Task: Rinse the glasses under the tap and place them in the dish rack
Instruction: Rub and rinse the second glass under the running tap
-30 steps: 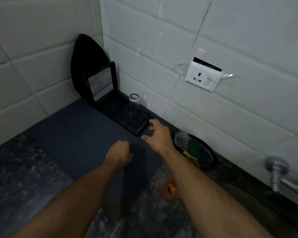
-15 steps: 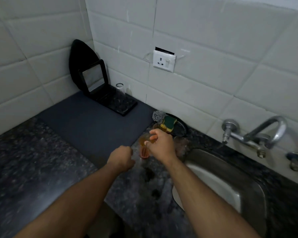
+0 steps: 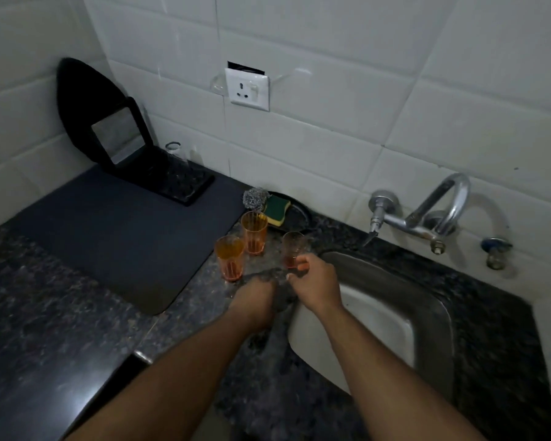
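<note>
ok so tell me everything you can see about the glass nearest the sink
The glass nearest the sink is a small tumbler, clear with an orange-tinted base, standing upright on the dark speckled counter just left of the steel sink. It looks empty. The right hand reaches its base, fingertips about touching it; a firm grip isn't clear. It stands apart from the two orange glasses.
</note>
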The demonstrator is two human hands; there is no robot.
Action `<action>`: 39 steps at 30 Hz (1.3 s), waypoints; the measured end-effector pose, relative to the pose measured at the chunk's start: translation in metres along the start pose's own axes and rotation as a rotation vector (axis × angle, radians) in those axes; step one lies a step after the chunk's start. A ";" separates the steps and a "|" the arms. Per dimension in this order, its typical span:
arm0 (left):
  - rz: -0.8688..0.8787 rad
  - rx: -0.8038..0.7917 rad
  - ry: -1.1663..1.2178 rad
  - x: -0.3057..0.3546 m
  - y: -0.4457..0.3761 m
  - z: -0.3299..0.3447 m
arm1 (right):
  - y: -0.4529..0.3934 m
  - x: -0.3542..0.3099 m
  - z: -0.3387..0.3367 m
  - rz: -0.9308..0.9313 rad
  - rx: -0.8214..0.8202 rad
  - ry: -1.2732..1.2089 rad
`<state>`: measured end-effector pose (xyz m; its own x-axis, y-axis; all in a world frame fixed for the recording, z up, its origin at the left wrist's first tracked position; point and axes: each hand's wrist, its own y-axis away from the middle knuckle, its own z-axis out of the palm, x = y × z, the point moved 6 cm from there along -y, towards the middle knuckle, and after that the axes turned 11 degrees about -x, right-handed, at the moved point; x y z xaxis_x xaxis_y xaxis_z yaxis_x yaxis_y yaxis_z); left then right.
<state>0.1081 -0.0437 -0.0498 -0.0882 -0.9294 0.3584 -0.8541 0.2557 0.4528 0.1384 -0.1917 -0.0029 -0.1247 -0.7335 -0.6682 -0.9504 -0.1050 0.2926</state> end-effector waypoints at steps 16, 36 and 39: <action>-0.024 -0.212 -0.177 -0.018 -0.082 0.004 | -0.099 0.017 0.014 0.051 0.001 -0.092; 0.096 0.115 0.350 0.195 -0.146 -0.064 | 0.020 0.132 -0.154 0.217 0.323 -0.215; -0.019 0.136 0.474 0.208 -0.161 -0.058 | 0.028 0.138 -0.173 0.187 0.325 -0.208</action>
<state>0.2575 -0.2624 -0.0007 0.1438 -0.7022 0.6974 -0.9152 0.1737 0.3636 0.1435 -0.4118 0.0318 -0.3264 -0.5656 -0.7574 -0.9423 0.2582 0.2133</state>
